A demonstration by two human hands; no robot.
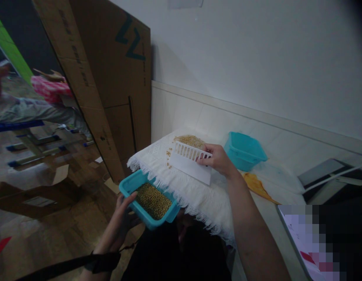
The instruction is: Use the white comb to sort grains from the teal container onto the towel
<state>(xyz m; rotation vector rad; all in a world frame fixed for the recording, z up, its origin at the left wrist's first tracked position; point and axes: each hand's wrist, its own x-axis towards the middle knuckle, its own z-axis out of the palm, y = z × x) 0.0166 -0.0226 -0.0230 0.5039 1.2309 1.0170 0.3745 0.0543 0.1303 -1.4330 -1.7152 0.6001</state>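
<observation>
My left hand (pixel 125 208) grips the near-left rim of a turquoise plastic tub (pixel 128 186), thumb over the edge. Round yellowish beans (pixel 154 199) fill part of this tub, which is held just below the fringed edge of a white cloth (pixel 151 156). In my right hand (pixel 216 158) is a white slotted plastic piece (pixel 189 164), pinched near its right end and tilted on the cloth. Behind it lies a pile of pale beans or grain (pixel 189 139), partly hidden by the piece. A few loose beans (pixel 169 153) are scattered to its left.
A second turquoise tub (pixel 245 150) stands at the back right near the wall. An orange-yellow cloth (pixel 258 186) and clear plastic lie beside it. A tall cardboard box (pixel 116 89) rises at the left. Another person's leg (pixel 37 111) shows beyond it.
</observation>
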